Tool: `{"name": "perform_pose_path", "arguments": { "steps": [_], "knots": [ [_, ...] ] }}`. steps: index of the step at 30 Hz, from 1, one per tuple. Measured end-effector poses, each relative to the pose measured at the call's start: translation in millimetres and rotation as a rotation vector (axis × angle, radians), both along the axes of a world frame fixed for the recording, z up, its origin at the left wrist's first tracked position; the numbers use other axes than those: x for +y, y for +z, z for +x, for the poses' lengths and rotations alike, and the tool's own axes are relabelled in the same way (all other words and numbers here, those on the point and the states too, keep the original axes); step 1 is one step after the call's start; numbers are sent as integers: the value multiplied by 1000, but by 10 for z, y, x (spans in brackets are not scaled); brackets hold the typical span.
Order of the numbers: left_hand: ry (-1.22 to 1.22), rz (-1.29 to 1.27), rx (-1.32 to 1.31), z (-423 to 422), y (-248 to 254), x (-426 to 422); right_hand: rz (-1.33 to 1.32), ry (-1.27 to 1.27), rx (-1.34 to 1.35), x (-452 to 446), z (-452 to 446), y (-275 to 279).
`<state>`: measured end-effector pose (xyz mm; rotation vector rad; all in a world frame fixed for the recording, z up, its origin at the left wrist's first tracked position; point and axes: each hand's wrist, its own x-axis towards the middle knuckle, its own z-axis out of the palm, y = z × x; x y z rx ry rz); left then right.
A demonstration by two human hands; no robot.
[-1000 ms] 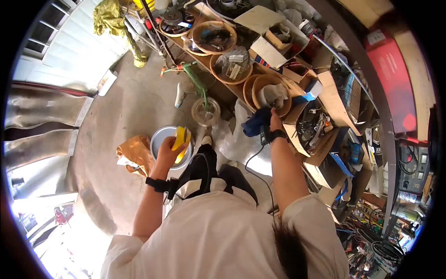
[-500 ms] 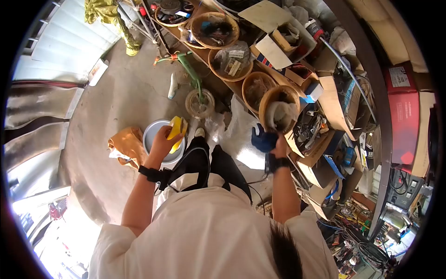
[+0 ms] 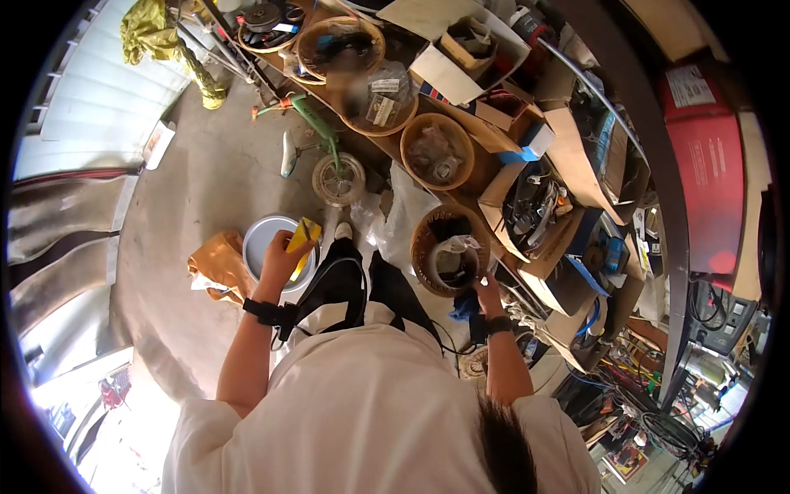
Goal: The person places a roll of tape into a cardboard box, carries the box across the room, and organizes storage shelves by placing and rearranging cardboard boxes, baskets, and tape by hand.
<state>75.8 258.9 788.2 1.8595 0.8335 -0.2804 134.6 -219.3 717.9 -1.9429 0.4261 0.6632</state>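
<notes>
My left hand (image 3: 280,257) is closed round a yellow cloth-like piece (image 3: 305,236), part of which hangs below the fingers. It is above a light grey basin (image 3: 257,239) on the floor. My right hand (image 3: 488,296) grips the near right rim of a round wicker basket (image 3: 424,267) that holds a clear plastic bag (image 3: 454,257) and dark contents. A bunched dark blue cloth (image 3: 465,308) shows under the basket, beside my right hand; whether the fingers also hold it is hidden.
Several wicker baskets, one with plastic bags (image 3: 436,152), stand along the brown shelf (image 3: 378,152). Open cardboard boxes (image 3: 568,276) of parts crowd the right side. A small green bike (image 3: 317,123) lies ahead; a brown bag (image 3: 220,263) lies left of the basin.
My right hand has taken hold of the wicker basket and brought it off the shelf, toward me and left. My left hand stays over the basin, shifted slightly. The view has turned a little.
</notes>
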Motion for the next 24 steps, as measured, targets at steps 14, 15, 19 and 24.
{"name": "perform_pose_path", "arguments": {
  "steps": [14,15,19,24],
  "knots": [
    [52,54,-30,-201,215,-185,447,-405,153,753,1323,-588],
    [74,65,-25,-250,234,-194,544,-471,221,785,1385,-715],
    [192,136,36,-494,260,-235,645,-535,345,936,1495,-808],
    [415,21,-49,-811,90,-246,443,-380,403,1508,1472,-9]
  ]
}}
